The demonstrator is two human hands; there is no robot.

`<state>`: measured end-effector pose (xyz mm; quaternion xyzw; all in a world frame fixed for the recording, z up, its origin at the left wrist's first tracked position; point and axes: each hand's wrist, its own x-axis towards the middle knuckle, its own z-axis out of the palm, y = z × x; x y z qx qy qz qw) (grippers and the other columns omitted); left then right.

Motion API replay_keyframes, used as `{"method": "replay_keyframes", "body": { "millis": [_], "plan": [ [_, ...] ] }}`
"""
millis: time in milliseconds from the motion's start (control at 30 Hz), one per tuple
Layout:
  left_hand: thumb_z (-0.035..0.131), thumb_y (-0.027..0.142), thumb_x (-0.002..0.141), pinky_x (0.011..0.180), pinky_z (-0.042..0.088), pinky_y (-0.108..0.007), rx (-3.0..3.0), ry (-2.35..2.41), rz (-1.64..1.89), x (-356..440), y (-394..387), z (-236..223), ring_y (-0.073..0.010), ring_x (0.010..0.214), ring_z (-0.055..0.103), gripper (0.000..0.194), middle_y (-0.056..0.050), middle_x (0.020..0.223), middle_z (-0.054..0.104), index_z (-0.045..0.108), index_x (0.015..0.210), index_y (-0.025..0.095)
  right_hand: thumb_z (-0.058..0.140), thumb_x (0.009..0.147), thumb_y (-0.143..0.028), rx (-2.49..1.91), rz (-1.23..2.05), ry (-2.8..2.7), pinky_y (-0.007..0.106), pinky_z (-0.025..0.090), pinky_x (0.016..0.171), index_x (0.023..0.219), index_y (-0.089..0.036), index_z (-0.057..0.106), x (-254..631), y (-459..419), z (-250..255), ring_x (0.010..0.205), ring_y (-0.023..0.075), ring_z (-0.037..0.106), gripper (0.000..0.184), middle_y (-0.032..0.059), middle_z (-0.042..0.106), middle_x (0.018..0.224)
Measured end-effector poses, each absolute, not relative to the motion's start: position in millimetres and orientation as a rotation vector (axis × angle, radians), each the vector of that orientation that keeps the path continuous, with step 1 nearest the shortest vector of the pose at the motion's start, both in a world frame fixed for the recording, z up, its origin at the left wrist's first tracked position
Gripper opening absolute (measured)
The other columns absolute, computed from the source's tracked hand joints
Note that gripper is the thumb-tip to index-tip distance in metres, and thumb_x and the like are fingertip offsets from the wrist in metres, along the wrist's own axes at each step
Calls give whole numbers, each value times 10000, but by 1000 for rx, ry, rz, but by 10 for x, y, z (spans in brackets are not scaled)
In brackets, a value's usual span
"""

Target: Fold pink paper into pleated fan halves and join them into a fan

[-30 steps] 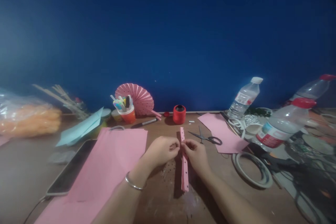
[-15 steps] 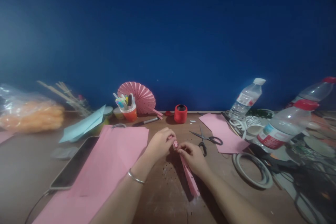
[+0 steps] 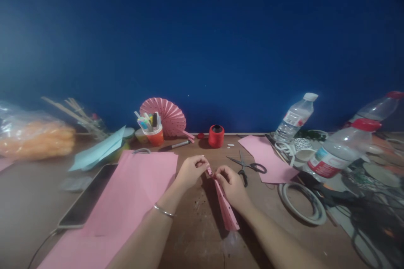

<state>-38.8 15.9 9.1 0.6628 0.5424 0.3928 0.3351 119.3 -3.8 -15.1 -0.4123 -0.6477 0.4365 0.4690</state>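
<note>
Both hands meet over the middle of the brown table around a narrow strip of pleated pink paper (image 3: 227, 212) with dark dotted holes. My left hand (image 3: 192, 171), a silver bangle on its wrist, pinches the paper's far end. Just right of it, my right hand (image 3: 232, 185) is closed on the paper near its middle, fingertips pressed together. The folds fan out slightly toward the near end. Whether a thread lies between the fingertips is too small to tell. Black-handled scissors (image 3: 248, 164) lie open to the right of my right hand.
Pink sheets (image 3: 139, 197) and a phone (image 3: 88, 197) cover the left side. Behind stand a finished pink fan (image 3: 170, 113), a cup of pens (image 3: 154, 136) and a red thread spool (image 3: 216, 136). Tape rolls (image 3: 301, 204) and plastic bottles (image 3: 296, 115) crowd the right.
The near end of the pleated paper has spread a little wider. My left fingers have shifted slightly on the far end; both hands keep their grip.
</note>
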Motion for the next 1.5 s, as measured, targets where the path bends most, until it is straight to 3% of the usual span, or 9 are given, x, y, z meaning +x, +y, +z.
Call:
{"method": "replay_keyframes", "body": {
  "millis": [300, 533, 767, 1100, 1267, 1500],
  "plan": [
    [539, 271, 701, 583, 362, -206, 1589, 1241, 1113, -407, 109, 214, -103, 599, 469, 149, -1, 626, 537, 550, 656, 129, 458, 762, -266, -1141, 1023, -1582, 226, 352, 554, 646, -186, 512, 1160, -13, -234, 572, 136, 474, 151, -17, 530, 590],
    [517, 276, 712, 551, 357, -208, 1678, 1288, 1001, -332, 57, 267, -99, 555, 446, 142, 20, 573, 504, 555, 679, 143, 494, 729, -238, -1131, 982, -1699, 219, 343, 524, 650, -176, 566, 1149, -39, -227, 548, 124, 470, 124, -17, 554, 582],
    [501, 227, 699, 518, 315, -195, 1748, 1401, 1075, -334, 98, 200, -85, 537, 386, 103, 45, 558, 427, 573, 676, 156, 506, 705, -198, -1031, 1134, -1769, 239, 389, 618, 708, -184, 611, 1163, -68, -183, 646, 146, 535, 106, -2, 616, 684],
    [487, 266, 708, 506, 318, -196, 1733, 1463, 1049, -338, 112, 164, -92, 532, 411, 138, 40, 557, 433, 572, 689, 158, 528, 680, -171, -955, 1292, -1599, 219, 387, 561, 703, -177, 538, 1178, -67, -147, 582, 117, 490, 25, -23, 546, 636],
    [481, 248, 721, 504, 334, -192, 1738, 1432, 1039, -336, 110, 156, -84, 512, 443, 129, 45, 558, 461, 569, 691, 160, 545, 693, -166, -835, 1426, -1450, 219, 392, 586, 840, -205, 475, 1159, -70, -166, 599, 110, 502, 168, -43, 538, 651],
    [490, 251, 719, 489, 319, -189, 1727, 1401, 1043, -333, 109, 152, -77, 490, 421, 128, 56, 524, 438, 571, 684, 158, 532, 716, -163, -852, 1351, -1592, 241, 408, 634, 954, -193, 561, 1190, -49, -181, 656, 131, 525, 242, -9, 574, 699]
  ]
}}
